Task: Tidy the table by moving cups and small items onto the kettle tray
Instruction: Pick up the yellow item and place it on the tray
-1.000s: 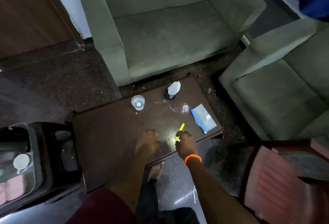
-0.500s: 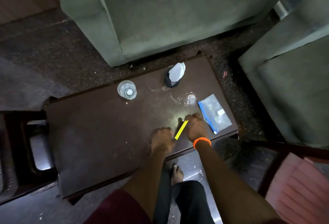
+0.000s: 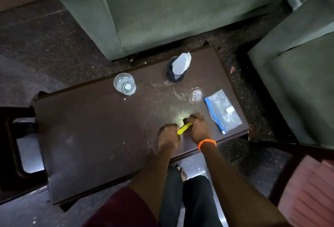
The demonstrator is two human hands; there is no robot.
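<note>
Hands meet near the table's (image 3: 90, 136) near edge: left hand (image 3: 169, 137) and right hand (image 3: 198, 129) both pinch the yellow marker (image 3: 184, 129). Glass (image 3: 124, 83) stands by the far edge.

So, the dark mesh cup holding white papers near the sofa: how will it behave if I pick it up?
The dark mesh cup is probably light and stiff. The white papers stand well above its rim and lean to one side, so it may tip if pushed high. Loose sheets could slip out if tilted.
</note>
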